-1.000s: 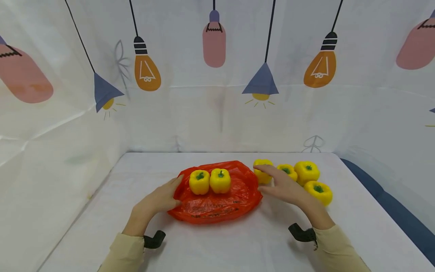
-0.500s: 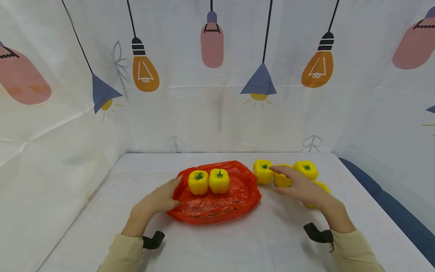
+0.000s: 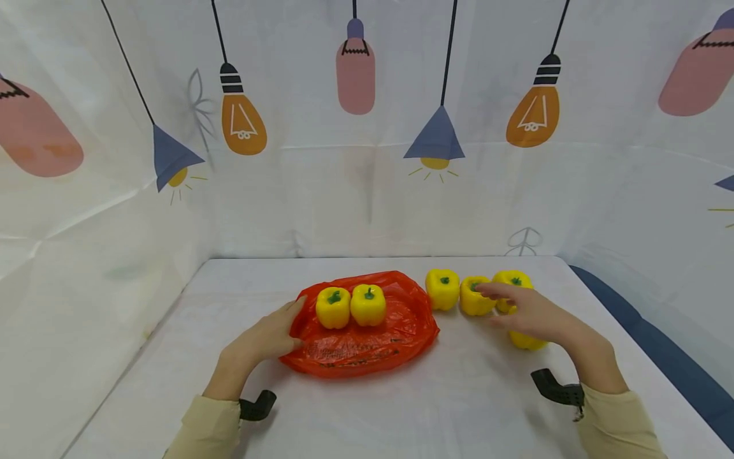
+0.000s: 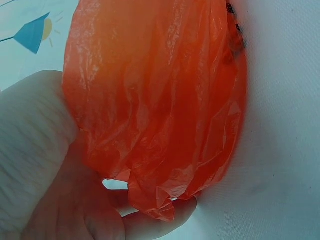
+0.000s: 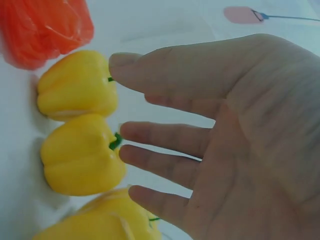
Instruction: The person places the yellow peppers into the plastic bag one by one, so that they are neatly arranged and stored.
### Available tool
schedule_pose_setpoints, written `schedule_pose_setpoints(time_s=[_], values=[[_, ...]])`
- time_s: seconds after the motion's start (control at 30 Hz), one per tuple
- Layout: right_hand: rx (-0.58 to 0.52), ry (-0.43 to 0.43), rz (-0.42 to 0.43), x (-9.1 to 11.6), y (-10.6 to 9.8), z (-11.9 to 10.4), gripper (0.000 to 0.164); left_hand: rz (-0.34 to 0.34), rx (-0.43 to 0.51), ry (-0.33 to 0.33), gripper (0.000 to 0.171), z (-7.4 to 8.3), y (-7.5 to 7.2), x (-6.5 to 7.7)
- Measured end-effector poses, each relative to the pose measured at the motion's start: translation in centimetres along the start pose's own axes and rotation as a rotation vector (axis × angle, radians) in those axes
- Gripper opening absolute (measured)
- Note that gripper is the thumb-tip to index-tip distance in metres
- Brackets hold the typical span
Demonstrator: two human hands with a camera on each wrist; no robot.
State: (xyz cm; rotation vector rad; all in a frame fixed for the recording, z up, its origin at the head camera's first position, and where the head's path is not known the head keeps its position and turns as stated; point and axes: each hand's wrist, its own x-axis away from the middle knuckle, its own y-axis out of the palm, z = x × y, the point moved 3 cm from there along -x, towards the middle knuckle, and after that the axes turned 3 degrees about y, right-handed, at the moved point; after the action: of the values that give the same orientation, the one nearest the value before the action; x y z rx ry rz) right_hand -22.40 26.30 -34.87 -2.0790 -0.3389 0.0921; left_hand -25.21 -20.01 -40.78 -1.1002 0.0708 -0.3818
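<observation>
Two yellow bell peppers, one on the left (image 3: pixel 333 308) and one on the right (image 3: pixel 369 305), sit on a crumpled red plastic bag (image 3: pixel 355 350). My left hand (image 3: pixel 266 335) rests against the bag's left edge, thumb and fingers spread apart. In the left wrist view, the bag (image 4: pixel 165 110) hangs over part of the fingers. My right hand (image 3: pixel 536 312) hovers over a group of yellow peppers, fingers extended and holding nothing. Among these, a pepper near the bag (image 3: pixel 442 289) and a middle pepper (image 3: pixel 475 296) show well; those farther right are partly hidden behind the hand.
Everything stands on a white-covered table (image 3: pixel 424 408). A white sheet (image 3: pixel 321 204) printed with lamps hangs behind and at the sides. Something dark blue (image 3: pixel 648 331) lies beyond the table's right edge.
My right hand has moved right, from the bag's right edge across the row of peppers, uncovering the pepper nearest the bag. The left hand and the bag stay in place.
</observation>
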Motion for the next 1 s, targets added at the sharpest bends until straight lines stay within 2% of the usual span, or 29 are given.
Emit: schedule_pose_setpoints(time_s=[0.27,0.57,0.8,1.0], values=[[0.031,0.025,-0.028,0.9,-1.2,1.3,0.066,0.004,-0.009,0.004,0.086,-0.1,0.0,0.0],[0.045,0.104,-0.069,1.7,-1.8,3.1,0.071,0.012,-0.02,0.02,0.086,-0.1,-0.1,0.0],[0.038,0.157,-0.108,1.9,-2.0,4.1,0.076,0.009,-0.019,0.018,0.086,-0.1,-0.1,0.0],[0.051,0.173,-0.11,1.9,-1.8,4.9,0.075,0.009,-0.016,0.017,0.086,0.0,-0.1,0.1]])
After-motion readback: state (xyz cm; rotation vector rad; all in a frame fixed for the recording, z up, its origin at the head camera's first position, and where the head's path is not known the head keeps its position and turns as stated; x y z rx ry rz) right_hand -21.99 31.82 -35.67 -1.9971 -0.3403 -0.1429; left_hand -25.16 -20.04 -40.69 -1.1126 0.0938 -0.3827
